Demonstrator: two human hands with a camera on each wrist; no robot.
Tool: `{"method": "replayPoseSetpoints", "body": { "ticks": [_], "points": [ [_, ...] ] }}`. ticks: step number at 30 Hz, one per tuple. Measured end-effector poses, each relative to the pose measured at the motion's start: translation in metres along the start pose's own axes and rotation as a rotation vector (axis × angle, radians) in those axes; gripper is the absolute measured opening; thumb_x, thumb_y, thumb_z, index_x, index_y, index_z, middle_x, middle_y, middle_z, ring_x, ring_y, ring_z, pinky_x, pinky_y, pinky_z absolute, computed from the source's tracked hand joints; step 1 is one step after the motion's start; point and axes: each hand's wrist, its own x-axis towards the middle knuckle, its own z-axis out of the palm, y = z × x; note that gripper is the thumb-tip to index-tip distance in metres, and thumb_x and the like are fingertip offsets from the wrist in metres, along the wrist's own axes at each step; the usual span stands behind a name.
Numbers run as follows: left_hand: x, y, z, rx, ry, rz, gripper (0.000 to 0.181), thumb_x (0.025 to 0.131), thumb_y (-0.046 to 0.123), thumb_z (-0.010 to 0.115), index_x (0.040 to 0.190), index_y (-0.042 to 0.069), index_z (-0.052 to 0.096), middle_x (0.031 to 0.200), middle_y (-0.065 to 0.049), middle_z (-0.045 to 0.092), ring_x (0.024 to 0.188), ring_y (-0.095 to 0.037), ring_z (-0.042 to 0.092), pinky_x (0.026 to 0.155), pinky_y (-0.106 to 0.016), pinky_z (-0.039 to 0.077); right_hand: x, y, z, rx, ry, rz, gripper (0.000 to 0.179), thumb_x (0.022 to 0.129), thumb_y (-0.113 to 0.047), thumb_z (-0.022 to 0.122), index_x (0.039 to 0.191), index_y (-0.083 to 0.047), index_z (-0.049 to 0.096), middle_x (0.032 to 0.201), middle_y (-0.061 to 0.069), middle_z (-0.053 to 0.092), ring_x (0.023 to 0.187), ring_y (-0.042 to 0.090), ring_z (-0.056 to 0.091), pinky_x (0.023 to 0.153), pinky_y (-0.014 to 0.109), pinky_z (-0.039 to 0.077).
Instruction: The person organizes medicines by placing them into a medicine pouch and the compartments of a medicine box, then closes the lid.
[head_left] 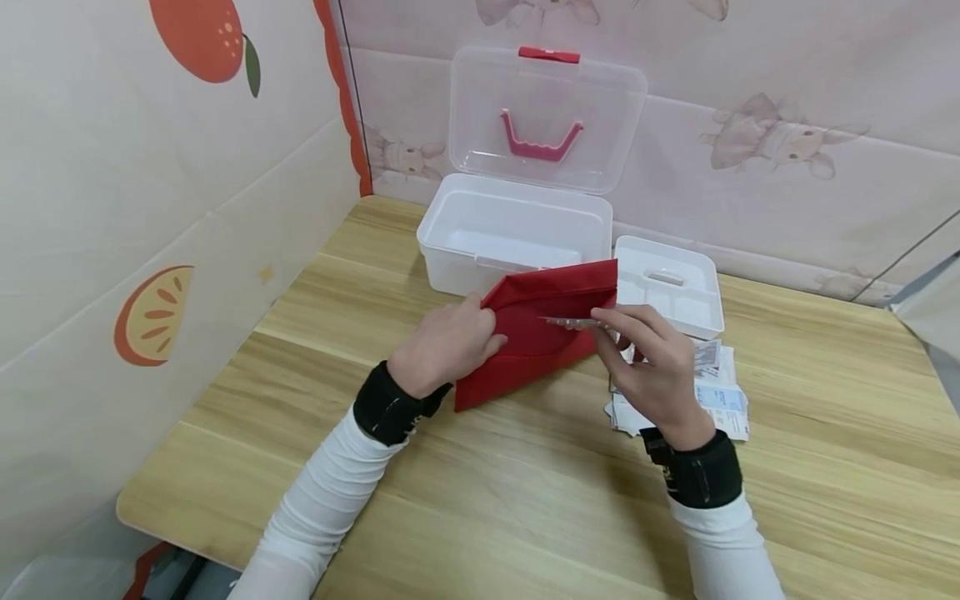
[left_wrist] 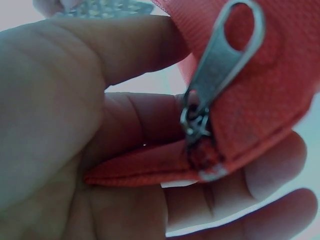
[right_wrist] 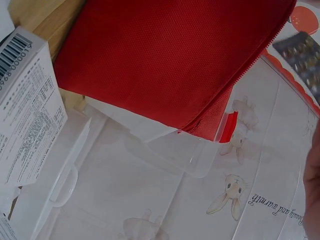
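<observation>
My left hand (head_left: 446, 343) grips a red fabric zip pouch (head_left: 498, 379) by its left end, and the pouch's mouth gapes towards me. In the left wrist view a metal zipper pull (left_wrist: 215, 75) hangs at that end, with fingers behind the cloth and the thumb in front. My right hand (head_left: 654, 367) pinches a silver blister pack (head_left: 567, 322) between thumb and fingers, its far end over the pouch's opening. The right wrist view shows rows of pill bubbles on this pack (right_wrist: 302, 60).
Behind the pouch stands a white plastic box (head_left: 450, 268) with its clear lid (head_left: 600, 125) raised. A white compartment tray (head_left: 705, 292) lies to its right. Leaflets and packets (head_left: 723, 400) sit beneath my right hand, with a printed carton (right_wrist: 30, 115) among them, all on a wooden table (head_left: 525, 508).
</observation>
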Motion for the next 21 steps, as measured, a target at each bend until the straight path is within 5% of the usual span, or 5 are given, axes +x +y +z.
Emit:
{"method": "replayPoseSetpoints", "body": {
  "ticks": [2, 7, 14, 21],
  "points": [
    [0.000, 0.000, 0.000, -0.005, -0.001, -0.003, 0.027, 0.099, 0.026, 0.060, 0.094, 0.001, 0.070, 0.085, -0.011, 0.057, 0.067, -0.019, 0.058, 0.053, -0.028, 0.050, 0.000, 0.001, -0.001, 0.000, -0.073, -0.001, 0.019, 0.090, -0.009, 0.072, 0.107, 0.000, 0.073, 0.094, 0.014, 0.070, 0.067, 0.017, 0.054, 0.055, 0.016, 0.040],
    [-0.001, 0.001, 0.000, -0.001, -0.005, 0.000, 0.027, 0.099, 0.026, 0.060, 0.093, 0.002, 0.069, 0.086, -0.011, 0.056, 0.067, -0.019, 0.058, 0.053, -0.028, 0.049, -0.005, 0.003, -0.002, -0.033, -0.196, 0.043, 0.046, 0.069, 0.016, 0.079, 0.111, -0.002, 0.072, 0.090, 0.009, 0.070, 0.063, 0.012, 0.051, 0.058, 0.017, 0.042],
    [-0.002, 0.001, 0.000, 0.005, -0.011, 0.012, 0.026, 0.099, 0.027, 0.061, 0.093, 0.002, 0.068, 0.088, -0.011, 0.056, 0.067, -0.018, 0.058, 0.054, -0.027, 0.050, -0.010, 0.003, -0.001, -0.082, -0.298, 0.152, 0.041, 0.073, 0.011, 0.080, 0.111, -0.002, 0.072, 0.092, 0.007, 0.072, 0.063, 0.009, 0.052, 0.057, 0.019, 0.045],
    [-0.003, 0.001, -0.002, -0.006, -0.008, 0.012, 0.025, 0.099, 0.026, 0.061, 0.092, 0.003, 0.068, 0.087, -0.010, 0.056, 0.067, -0.018, 0.058, 0.054, -0.027, 0.049, -0.011, 0.006, 0.000, -0.148, -0.302, 0.164, 0.037, 0.075, 0.007, 0.081, 0.109, -0.002, 0.071, 0.092, 0.007, 0.071, 0.063, 0.010, 0.056, 0.057, 0.021, 0.048]
  ]
}}
